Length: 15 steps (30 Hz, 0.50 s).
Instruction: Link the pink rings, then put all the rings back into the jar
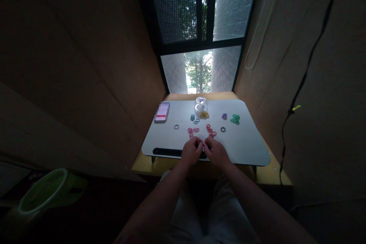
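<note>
Your 2 bare arms reach up the frame, the left arm (162, 200) slanting in from the lower left, the right arm (254, 194) from the lower right. Just below and right of centre, your left hand (191, 151) and right hand (216, 152) sit side by side, fingers curled inward, fingertips close together, their exact grip too small to tell

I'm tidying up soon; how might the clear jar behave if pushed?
The clear jar looks hollow, so it's probably light. Its round sides might let it roll if tipped; the smooth-looking tabletop might let it slide.
</note>
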Each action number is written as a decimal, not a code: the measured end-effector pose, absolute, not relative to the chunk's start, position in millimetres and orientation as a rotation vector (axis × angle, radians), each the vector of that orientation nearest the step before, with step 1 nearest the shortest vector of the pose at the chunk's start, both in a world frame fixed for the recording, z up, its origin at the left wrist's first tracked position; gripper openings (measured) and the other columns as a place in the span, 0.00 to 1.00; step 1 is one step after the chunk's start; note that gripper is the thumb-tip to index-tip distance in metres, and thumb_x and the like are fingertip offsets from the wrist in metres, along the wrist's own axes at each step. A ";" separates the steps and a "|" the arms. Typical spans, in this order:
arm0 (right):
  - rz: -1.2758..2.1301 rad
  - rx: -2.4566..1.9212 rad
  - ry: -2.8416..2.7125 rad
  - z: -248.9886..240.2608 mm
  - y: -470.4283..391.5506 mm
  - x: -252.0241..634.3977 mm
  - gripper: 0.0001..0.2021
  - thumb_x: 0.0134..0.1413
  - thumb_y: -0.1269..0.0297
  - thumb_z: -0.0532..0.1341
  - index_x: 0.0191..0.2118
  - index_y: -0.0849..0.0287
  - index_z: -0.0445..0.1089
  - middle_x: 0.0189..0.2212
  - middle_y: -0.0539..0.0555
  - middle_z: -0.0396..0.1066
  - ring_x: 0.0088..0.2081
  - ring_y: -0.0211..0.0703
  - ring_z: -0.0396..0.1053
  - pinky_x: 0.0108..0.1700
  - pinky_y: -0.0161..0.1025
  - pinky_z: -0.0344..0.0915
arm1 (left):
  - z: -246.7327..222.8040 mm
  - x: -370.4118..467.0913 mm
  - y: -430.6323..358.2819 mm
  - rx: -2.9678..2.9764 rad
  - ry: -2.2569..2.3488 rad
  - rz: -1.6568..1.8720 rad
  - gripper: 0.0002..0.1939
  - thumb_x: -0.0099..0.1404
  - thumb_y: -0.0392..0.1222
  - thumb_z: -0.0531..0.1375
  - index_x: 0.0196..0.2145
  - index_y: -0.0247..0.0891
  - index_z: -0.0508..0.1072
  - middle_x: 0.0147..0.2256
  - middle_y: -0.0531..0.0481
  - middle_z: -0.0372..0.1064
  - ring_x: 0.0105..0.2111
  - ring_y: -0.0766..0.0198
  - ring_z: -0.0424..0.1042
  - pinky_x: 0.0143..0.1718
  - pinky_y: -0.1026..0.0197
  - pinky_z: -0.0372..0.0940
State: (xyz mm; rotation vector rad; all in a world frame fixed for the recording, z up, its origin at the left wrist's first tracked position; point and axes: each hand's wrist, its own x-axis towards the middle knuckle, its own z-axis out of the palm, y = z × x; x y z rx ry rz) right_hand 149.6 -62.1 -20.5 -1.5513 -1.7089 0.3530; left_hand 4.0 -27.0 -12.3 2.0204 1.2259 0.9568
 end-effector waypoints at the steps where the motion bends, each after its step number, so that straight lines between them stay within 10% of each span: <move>1: 0.349 -1.556 -1.713 -20.6 -62.1 149.7 0.06 0.59 0.63 0.54 0.31 0.55 0.63 0.25 0.50 0.68 0.28 0.40 0.65 0.31 0.35 0.54 | -12.1 4.3 -27.5 2.033 1.232 0.948 0.05 0.64 0.40 0.56 0.32 0.39 0.70 0.30 0.53 0.70 0.30 0.65 0.68 0.34 0.63 0.60; 15: 0.378 -1.564 -1.720 -14.5 -62.9 150.3 0.05 0.57 0.65 0.54 0.30 0.56 0.63 0.25 0.50 0.67 0.27 0.39 0.62 0.31 0.35 0.53 | -9.0 6.3 -30.3 2.111 1.260 0.874 0.05 0.66 0.40 0.55 0.34 0.40 0.70 0.31 0.51 0.71 0.32 0.63 0.68 0.34 0.62 0.60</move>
